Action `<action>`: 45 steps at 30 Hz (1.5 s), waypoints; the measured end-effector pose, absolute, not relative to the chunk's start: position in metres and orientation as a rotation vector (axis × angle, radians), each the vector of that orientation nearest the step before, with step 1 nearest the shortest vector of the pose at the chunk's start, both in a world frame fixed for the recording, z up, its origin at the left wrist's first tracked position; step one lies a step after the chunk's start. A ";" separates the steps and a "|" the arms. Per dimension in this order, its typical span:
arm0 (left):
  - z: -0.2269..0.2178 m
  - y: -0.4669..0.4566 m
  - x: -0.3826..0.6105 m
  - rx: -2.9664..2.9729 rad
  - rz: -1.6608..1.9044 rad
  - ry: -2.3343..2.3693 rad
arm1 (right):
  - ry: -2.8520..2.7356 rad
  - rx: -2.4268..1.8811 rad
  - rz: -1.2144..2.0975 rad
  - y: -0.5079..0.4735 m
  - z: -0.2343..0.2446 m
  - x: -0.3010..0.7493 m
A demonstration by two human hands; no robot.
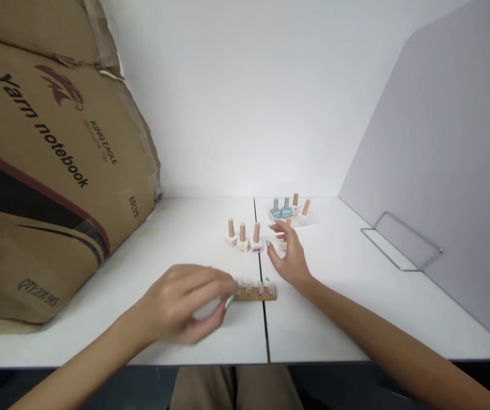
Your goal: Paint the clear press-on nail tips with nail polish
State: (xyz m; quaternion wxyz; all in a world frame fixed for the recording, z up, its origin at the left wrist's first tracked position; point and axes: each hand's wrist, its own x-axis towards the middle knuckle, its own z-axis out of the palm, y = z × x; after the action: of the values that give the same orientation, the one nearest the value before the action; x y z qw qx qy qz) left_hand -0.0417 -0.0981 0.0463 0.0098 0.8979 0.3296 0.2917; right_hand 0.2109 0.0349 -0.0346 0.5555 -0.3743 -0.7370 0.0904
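Note:
My left hand (pixel 189 302) is over the left end of a small wooden strip (pixel 253 296) near the table's front. Its thumb and fingertips are pinched close together and slightly blurred; whatever they hold is too small to make out. Several small clear pieces (pixel 261 288) stand along the strip. My right hand (pixel 290 256) hovers behind and to the right of it, fingers curved and apart, holding nothing. Just behind that hand a nail polish bottle (pixel 283 246) with a peach cap is partly hidden. Left of it stand three white nail polish bottles (pixel 242 245) with peach caps, upright.
A clear tray (pixel 302 225) at the back holds several nail polish bottles, two of them blue-green (pixel 286 212). A large cardboard box (pixel 57 171) fills the left side. A metal wire stand (pixel 399 267) is by the grey panel (pixel 450 159) at right. A dark seam crosses the table.

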 end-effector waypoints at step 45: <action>0.017 0.001 -0.008 2.257 1.206 1.134 | -1.634 -0.771 0.319 0.030 -0.025 0.205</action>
State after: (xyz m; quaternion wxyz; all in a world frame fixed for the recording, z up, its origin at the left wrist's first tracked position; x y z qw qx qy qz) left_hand -0.0077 0.0005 0.0167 0.1704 0.7945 0.3991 0.4247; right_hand 0.2050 0.0296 -0.0253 0.6081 -0.3336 -0.7070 0.1379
